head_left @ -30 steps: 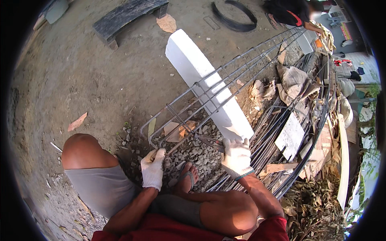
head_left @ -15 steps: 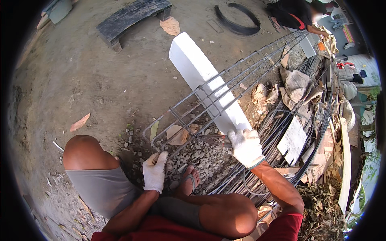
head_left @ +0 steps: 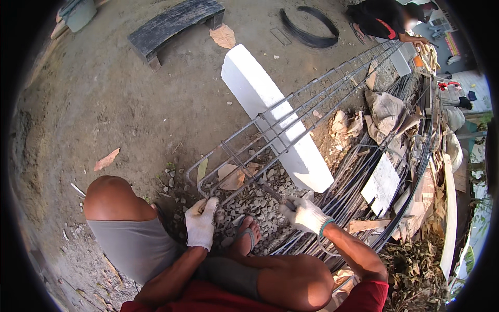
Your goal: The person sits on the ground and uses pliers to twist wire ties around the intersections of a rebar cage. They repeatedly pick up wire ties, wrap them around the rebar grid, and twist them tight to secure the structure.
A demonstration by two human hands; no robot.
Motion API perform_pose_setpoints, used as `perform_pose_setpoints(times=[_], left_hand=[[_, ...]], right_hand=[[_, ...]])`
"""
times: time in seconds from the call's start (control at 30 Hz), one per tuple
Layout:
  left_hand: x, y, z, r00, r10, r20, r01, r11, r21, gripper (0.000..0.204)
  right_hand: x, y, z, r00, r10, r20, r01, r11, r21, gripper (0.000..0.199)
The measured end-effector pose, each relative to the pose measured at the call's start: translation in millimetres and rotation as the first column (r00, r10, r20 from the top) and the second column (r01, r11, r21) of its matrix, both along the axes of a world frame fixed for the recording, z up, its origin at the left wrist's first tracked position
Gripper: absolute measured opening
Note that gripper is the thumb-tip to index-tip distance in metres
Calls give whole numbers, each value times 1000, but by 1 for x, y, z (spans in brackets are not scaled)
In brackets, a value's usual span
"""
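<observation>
A long steel rebar cage [head_left: 299, 112] of lengthwise bars and square stirrups runs from near my feet toward the far right. Under its middle lies a white rectangular block [head_left: 291, 151]. My left hand [head_left: 201, 222], in a white knit glove, is closed in a pinch at the cage's near bent bar ends; whatever its fingers hold is hidden. My right hand [head_left: 307, 214], also gloved, grips a pair of pincers [head_left: 274, 194] by the handles. The pincers' jaws point up and left, close to the cage's lower bar.
Grey gravel [head_left: 262, 210] lies beneath the cage. At right are bundled steel rods [head_left: 358, 177], a white board [head_left: 381, 182] and crumpled sacks [head_left: 384, 112]. A dark bench [head_left: 176, 26] and coiled wire [head_left: 312, 39] are farther off. Another person [head_left: 377, 21] bends over the cage's far end.
My right hand has moved down and slightly left with the pincers, away from the white block's near end. The pincers now slant more steeply. My left hand stays at the bar ends.
</observation>
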State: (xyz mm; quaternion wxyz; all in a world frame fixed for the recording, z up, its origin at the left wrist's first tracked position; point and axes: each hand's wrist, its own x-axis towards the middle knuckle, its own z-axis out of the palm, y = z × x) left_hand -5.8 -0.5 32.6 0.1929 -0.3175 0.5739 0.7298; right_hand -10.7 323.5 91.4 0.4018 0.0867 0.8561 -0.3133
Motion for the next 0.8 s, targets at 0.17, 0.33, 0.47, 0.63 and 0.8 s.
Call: perform_pose_setpoints(times=[0.17, 0.33, 0.47, 0.63, 0.8], left_hand=[[5, -1, -9, 998, 24, -52, -28, 996, -85, 28], [10, 9, -34, 993, 75, -94, -85, 991, -100, 21], [12, 11, 22, 998, -57, -24, 56, 997, -57, 29], [-2, 9, 38, 998, -11, -56, 7, 998, -58, 29], [-3, 2, 27, 998, -35, -60, 31, 997, -66, 33]], right_hand=[[-6, -3, 8, 860, -218, 462, 394, 858, -328, 43], [-3, 3, 35, 994, -94, 63, 100, 990, -102, 63], [14, 8, 19, 892, -163, 422, 366, 809, -459, 57], [14, -11, 20, 939, -191, 285, 298, 867, -400, 58], [14, -30, 56, 864, 292, -411, -89, 890, 447, 55]])
